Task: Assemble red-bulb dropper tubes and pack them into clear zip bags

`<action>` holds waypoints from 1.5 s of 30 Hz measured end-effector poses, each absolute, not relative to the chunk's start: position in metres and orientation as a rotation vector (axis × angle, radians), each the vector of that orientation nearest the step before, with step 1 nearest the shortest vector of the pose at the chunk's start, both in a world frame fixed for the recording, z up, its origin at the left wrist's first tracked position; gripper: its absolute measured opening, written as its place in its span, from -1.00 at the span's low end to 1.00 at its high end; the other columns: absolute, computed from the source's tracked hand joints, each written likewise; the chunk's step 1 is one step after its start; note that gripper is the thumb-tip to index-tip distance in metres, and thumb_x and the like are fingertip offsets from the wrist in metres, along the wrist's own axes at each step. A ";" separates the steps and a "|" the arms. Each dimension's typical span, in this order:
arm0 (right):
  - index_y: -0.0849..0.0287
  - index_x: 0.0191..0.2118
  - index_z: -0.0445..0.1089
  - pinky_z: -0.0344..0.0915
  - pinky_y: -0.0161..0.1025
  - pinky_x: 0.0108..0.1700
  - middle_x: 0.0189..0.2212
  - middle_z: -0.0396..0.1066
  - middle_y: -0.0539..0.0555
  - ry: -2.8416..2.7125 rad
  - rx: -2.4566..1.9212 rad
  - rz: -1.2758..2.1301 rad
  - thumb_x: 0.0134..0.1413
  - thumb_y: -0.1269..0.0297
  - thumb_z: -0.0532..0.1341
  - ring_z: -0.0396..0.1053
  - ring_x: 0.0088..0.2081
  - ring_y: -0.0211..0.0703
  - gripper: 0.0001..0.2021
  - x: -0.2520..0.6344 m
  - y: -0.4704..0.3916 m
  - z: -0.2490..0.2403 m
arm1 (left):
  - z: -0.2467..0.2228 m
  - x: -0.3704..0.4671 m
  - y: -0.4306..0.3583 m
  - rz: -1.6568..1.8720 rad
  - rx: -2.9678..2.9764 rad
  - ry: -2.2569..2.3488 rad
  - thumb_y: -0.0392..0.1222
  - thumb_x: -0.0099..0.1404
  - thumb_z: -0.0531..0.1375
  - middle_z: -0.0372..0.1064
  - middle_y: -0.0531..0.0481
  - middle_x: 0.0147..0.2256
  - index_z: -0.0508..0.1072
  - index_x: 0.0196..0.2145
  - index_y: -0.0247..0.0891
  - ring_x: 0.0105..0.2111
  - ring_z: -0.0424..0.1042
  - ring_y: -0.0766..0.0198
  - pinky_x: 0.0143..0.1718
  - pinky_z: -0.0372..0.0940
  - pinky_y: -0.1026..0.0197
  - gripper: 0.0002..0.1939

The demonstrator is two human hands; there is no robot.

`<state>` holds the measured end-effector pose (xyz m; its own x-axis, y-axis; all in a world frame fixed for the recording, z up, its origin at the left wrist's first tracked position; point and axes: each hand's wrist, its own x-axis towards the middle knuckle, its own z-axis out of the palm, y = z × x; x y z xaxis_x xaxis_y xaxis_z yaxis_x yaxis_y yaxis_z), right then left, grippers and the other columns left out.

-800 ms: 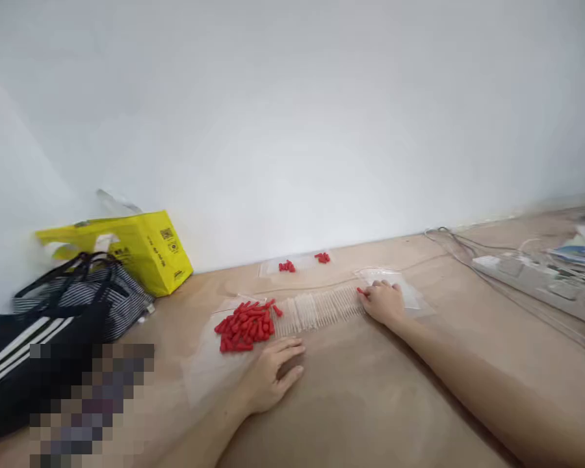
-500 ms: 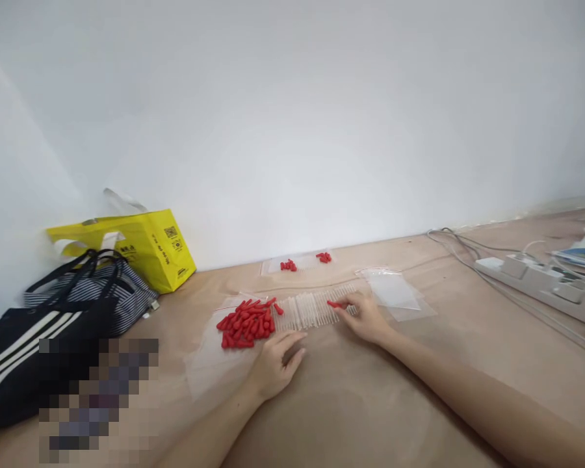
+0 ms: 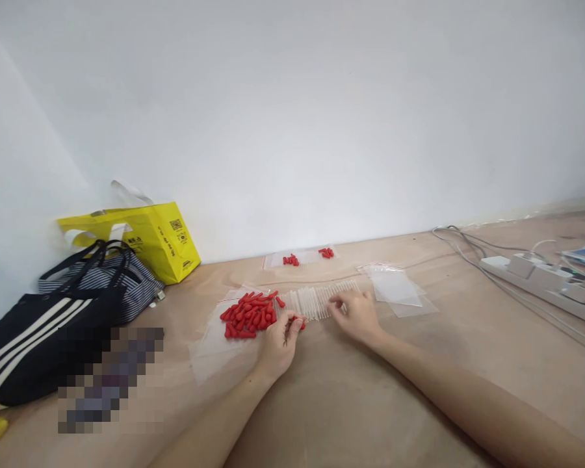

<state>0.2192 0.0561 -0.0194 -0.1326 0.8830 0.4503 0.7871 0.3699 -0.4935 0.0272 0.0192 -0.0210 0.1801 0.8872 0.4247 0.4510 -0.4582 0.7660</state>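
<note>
My left hand (image 3: pixel 281 341) is closed, with a small red piece (image 3: pixel 299 322) between thumb and fingers. Right of it, my right hand (image 3: pixel 355 314) is closed over the right part of a row of thin clear sticks (image 3: pixel 312 303); what its fingertips hold, if anything, is too small to make out. A pile of red pieces (image 3: pixel 248 315) lies on clear plastic bags (image 3: pixel 205 348) left of the row. One loose red piece (image 3: pixel 280 301) rests at the row's left end.
Clear bags (image 3: pixel 397 288) lie right of the row. Near the wall, another bag (image 3: pixel 273 260) bears small red pieces (image 3: pixel 326 252). A yellow bag (image 3: pixel 175 244) and a black bag (image 3: pixel 39 344) stand left. A white power strip (image 3: pixel 541 279) with cables lies right.
The red piece that was in my right hand is gone from its fingertips, and one now shows in my left hand. My left hand has closed. The view has shifted slightly.
</note>
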 end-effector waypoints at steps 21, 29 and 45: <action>0.26 -0.35 0.37 0.03 0.01 -0.14 -0.36 0.41 0.19 -1.740 -2.265 0.332 -0.13 0.22 0.07 0.34 -0.25 0.03 -0.75 0.266 0.116 -0.013 | -0.015 0.026 0.014 0.958 2.273 1.311 -0.22 0.16 0.08 0.32 0.00 -0.40 0.46 -0.31 -0.23 -0.46 0.29 0.34 -0.45 0.22 0.32 -0.81; 0.21 -0.61 0.32 0.11 -0.17 -0.33 -0.56 0.38 0.14 -1.822 -2.111 0.299 -0.07 0.25 0.02 0.35 -0.40 -0.04 -0.75 0.265 0.109 -0.005 | -0.020 0.027 0.017 0.989 2.176 1.320 -0.26 0.11 0.11 0.32 0.02 -0.41 0.40 -0.26 -0.24 -0.46 0.31 0.34 -0.44 0.27 0.30 -0.80; 0.16 -0.19 0.29 0.03 -0.20 -0.19 -0.39 0.37 0.08 -2.196 -0.933 0.057 0.15 0.40 -0.08 0.28 -0.35 -0.24 -0.76 0.230 0.036 -0.038 | -0.017 0.027 0.018 1.076 2.159 1.362 -0.30 0.10 0.11 0.35 0.01 -0.41 0.41 -0.35 -0.27 -0.45 0.33 0.32 -0.42 0.28 0.29 -0.86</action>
<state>0.2304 0.0358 -0.0382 -0.4640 0.6380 0.6145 0.6051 0.7349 -0.3062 0.0267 0.0180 -0.0170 0.2415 0.8811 0.4066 0.5993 -0.4650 0.6516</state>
